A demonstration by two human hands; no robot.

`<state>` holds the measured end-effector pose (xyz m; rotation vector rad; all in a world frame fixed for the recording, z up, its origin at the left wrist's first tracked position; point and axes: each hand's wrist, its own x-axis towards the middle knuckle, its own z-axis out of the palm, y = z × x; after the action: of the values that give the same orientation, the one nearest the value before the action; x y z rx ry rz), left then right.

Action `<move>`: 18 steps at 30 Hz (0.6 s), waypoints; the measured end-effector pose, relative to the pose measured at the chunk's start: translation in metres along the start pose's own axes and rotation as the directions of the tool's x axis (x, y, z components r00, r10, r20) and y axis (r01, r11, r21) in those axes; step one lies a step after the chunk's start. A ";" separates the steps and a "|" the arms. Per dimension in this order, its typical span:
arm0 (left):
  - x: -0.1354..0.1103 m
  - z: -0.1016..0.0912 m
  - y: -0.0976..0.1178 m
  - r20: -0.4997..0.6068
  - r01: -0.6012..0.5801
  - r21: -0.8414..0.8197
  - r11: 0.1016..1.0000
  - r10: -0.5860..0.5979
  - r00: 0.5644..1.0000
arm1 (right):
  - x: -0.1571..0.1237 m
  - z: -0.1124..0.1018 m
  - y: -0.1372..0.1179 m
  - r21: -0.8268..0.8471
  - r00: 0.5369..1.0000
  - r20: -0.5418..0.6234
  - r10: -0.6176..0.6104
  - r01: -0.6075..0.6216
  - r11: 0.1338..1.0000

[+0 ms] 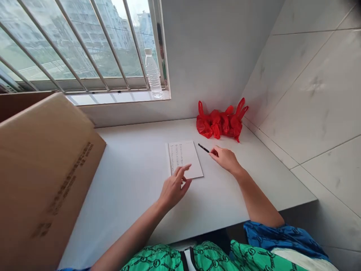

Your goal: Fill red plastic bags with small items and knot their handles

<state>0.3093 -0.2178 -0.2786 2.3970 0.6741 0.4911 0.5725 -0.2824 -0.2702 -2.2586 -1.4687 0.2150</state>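
At a white counter (135, 177), the left hand (172, 188) is pinning a printed sheet (184, 158) with loosely spread fingers while the right hand (225, 159) is closing its fingers on a pen (203, 148), best gripped low near the tip.

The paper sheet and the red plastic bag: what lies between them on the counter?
A black pen lies between paper sheet and red plastic bag, touched by the right hand; head view.

A printed sheet of white paper (184, 159) lies on a white countertop (132, 180), with a black pen (203, 148) just to its right and a crumpled red plastic bag (221, 122) farther back against the wall. The left hand (173, 188) rests on the sheet's near edge, while the right hand (226, 158) touches the pen's near end. A large brown cardboard box (42, 169) stands at the left, and a clear plastic water bottle (153, 73) stands on the far windowsill (113, 98).
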 end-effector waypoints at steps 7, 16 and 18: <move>0.004 -0.005 0.002 0.098 -0.062 0.314 0.948 0.033 0.995 | -0.059 -0.011 -0.037 0.609 0.952 0.151 -0.266 0.122 0.784; -0.011 0.002 0.012 0.275 -0.093 0.038 0.995 0.079 0.958 | -0.098 0.030 -0.032 0.930 0.969 0.248 -0.002 -0.238 0.280; -0.012 0.000 0.014 0.339 -0.055 -0.067 0.996 0.075 0.938 | -0.103 0.039 -0.040 0.926 0.972 0.234 -0.008 -0.220 0.307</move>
<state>0.3051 -0.2343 -0.2722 2.3746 0.4211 0.1093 0.4815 -0.3506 -0.2983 -1.2888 -0.8074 1.0834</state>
